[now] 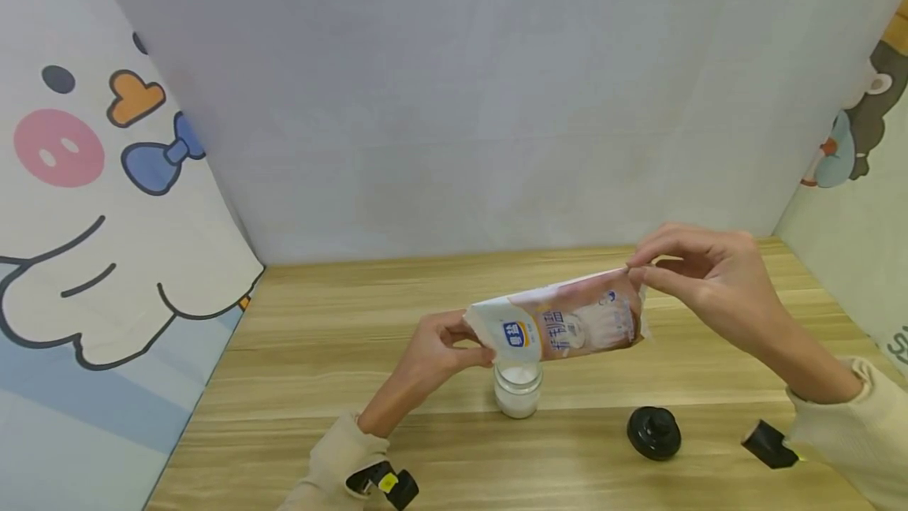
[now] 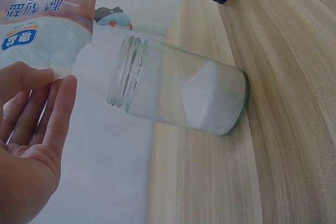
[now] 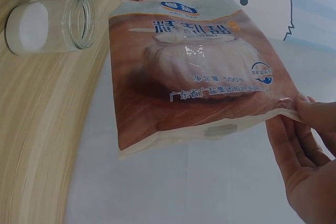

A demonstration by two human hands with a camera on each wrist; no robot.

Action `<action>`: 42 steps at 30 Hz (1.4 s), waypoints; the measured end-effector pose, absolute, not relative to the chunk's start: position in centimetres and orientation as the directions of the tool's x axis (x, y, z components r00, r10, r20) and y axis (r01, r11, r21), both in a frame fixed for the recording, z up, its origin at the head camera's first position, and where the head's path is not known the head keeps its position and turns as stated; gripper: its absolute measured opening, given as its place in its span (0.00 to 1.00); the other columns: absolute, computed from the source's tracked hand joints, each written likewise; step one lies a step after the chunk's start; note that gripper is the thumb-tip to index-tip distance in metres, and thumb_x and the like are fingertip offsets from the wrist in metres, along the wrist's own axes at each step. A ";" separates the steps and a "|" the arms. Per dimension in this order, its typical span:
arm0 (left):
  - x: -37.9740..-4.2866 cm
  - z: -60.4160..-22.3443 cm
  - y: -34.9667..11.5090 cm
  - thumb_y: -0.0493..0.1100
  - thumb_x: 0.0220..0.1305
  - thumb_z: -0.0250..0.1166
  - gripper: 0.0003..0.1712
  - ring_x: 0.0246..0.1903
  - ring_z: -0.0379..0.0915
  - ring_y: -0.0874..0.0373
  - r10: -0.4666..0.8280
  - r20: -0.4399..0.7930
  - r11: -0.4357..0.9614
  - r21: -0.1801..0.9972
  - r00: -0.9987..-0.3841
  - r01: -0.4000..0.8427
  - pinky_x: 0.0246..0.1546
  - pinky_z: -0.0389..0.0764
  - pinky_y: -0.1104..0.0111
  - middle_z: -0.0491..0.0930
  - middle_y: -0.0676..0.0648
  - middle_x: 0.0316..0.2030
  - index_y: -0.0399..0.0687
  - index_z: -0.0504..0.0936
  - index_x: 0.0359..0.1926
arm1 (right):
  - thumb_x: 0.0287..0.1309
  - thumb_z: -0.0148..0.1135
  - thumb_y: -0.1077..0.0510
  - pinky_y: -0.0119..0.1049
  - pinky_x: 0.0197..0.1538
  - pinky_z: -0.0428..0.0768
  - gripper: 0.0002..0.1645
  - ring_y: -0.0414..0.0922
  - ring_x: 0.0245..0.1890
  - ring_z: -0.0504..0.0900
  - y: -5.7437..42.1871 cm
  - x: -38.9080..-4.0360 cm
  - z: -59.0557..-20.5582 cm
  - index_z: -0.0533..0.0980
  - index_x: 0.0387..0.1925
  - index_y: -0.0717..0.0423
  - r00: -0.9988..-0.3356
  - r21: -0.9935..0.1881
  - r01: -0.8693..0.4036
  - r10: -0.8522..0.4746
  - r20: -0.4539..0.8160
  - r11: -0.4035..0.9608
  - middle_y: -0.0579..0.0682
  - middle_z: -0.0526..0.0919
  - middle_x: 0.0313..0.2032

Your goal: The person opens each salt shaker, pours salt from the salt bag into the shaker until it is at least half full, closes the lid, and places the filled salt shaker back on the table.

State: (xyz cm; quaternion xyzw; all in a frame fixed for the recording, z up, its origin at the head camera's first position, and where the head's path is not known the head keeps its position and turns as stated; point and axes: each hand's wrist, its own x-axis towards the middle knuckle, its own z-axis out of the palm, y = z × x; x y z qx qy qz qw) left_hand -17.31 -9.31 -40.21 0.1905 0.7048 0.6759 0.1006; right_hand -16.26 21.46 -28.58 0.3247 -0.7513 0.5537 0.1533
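Note:
A bag of salt (image 1: 578,322), brown and pale blue with printed Chinese characters, is held tilted in the air above the table. My left hand (image 1: 441,352) pinches its lower corner between thumb and fingers. At the raised far corner, my right hand (image 1: 712,278) pinches the edge of the bag. Just below the bag's left end stands an upright glass jar (image 1: 518,400), its mouth uncovered. White salt (image 2: 202,98) fills part of the jar, heaped up one side in the left wrist view. No stream of salt shows between bag and jar.
A round black lid (image 1: 654,434) with a knob lies on the wooden table (image 1: 319,337), right of the jar. A plain pale wall (image 1: 454,101) closes the back, with cartoon-printed panels (image 1: 71,219) at the sides. Each wrist wears a small black camera (image 1: 386,483).

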 end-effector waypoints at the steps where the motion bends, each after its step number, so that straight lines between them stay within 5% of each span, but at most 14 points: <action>1: -17.3 -40.2 -9.3 0.30 0.50 0.70 0.20 0.40 0.79 0.44 0.405 0.116 0.015 0.991 -0.907 0.133 0.37 0.85 0.57 0.83 0.40 0.38 0.37 0.82 0.48 | 0.47 0.62 0.80 0.27 0.37 0.83 0.11 0.43 0.31 0.81 21.5 -16.3 -28.6 0.81 0.31 0.67 -0.744 -0.735 -0.655 -0.317 0.588 0.174 0.57 0.81 0.33; 36: -17.4 -40.6 -9.1 0.28 0.50 0.69 0.20 0.38 0.80 0.48 0.398 0.127 -0.005 0.991 -0.909 0.136 0.36 0.85 0.56 0.83 0.39 0.40 0.36 0.82 0.47 | 0.46 0.63 0.80 0.25 0.35 0.83 0.11 0.43 0.30 0.80 21.4 -16.4 -28.6 0.81 0.30 0.66 -0.733 -0.712 -0.672 -0.321 0.599 0.206 0.56 0.81 0.32; 42: -17.4 -40.6 -9.0 0.28 0.50 0.69 0.20 0.38 0.80 0.48 0.397 0.123 -0.010 0.991 -0.910 0.130 0.37 0.85 0.56 0.83 0.39 0.39 0.36 0.82 0.47 | 0.46 0.63 0.80 0.28 0.35 0.83 0.11 0.43 0.31 0.80 21.4 -16.2 -28.4 0.81 0.30 0.66 -0.772 -0.741 -0.629 -0.302 0.559 0.235 0.55 0.81 0.32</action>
